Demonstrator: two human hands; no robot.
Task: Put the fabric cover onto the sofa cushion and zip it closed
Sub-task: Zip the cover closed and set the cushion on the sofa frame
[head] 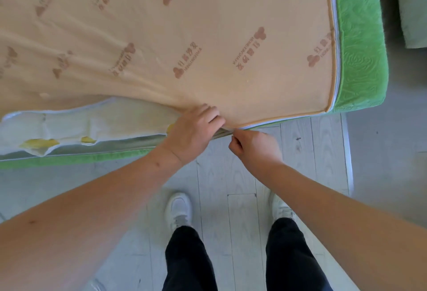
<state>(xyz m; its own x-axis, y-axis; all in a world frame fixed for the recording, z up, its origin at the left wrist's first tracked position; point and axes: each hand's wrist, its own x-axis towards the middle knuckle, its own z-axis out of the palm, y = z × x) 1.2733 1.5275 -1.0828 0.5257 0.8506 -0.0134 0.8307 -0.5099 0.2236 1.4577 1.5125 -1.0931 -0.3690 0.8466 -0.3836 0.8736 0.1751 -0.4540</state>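
A large sofa cushion lies flat, inside a fabric cover (208, 36) whose peach underside with brown logos faces up and whose sides are green (360, 36). A white zipper (336, 43) runs shut along the right edge and round the near right corner. Left of my hands the seam gapes, and the cushion's white inner wrap (69, 126) with yellow foam patches shows through. My left hand (194, 129) grips the peach fabric edge at the near side. My right hand (251, 145) is pinched at the zipper's end, right beside it; the pull itself is hidden by the fingers.
Pale grey wood-look floor (312, 152) lies under me, with my white shoes (179, 207) and dark trousers at the bottom. A second pale green cushion or seat edge (413, 13) sits at the top right, apart from the green side.
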